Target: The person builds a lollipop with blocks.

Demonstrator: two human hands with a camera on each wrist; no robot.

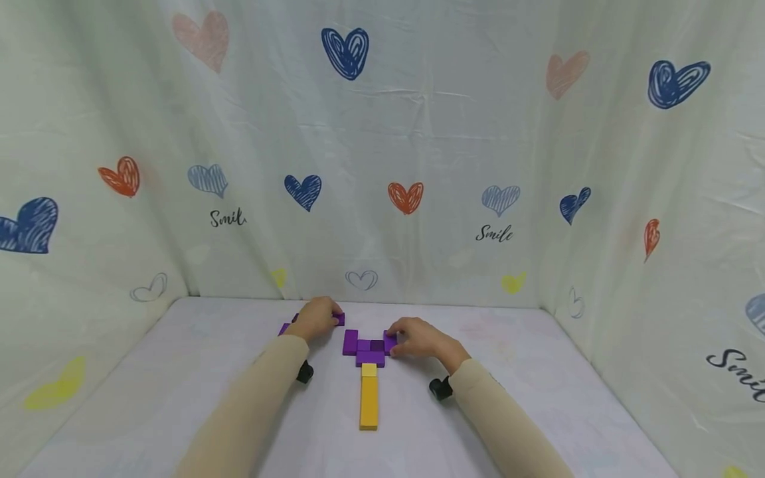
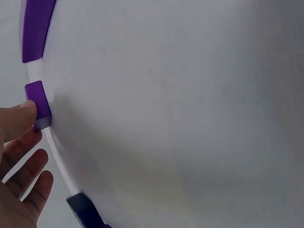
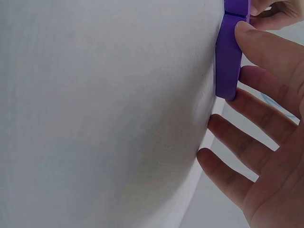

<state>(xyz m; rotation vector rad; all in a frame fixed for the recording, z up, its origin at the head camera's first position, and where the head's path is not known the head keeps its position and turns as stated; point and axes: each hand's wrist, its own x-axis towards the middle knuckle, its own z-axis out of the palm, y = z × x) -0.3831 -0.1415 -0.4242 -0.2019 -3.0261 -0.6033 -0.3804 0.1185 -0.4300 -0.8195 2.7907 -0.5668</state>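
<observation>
Between the thumb and fingers of my left hand (image 1: 317, 317) I pinch a small purple block (image 2: 39, 100), at the far side of the table. My right hand (image 1: 423, 340) holds another purple block (image 3: 229, 61), thumb on one side and fingers behind it, at the right end of a purple group. That group also has an upright purple block (image 1: 350, 342) on its left, small squares in the middle and a wide purple block (image 1: 370, 358) in front. Below it, a short yellow block (image 1: 369, 370) meets a long orange-yellow block (image 1: 368, 403).
More purple pieces (image 1: 284, 328) lie beside my left hand, partly hidden by it. In the left wrist view a dark block (image 2: 85, 209) sits near the bottom. A white table (image 1: 490, 425) backs onto a curtain (image 1: 430, 146) printed with hearts.
</observation>
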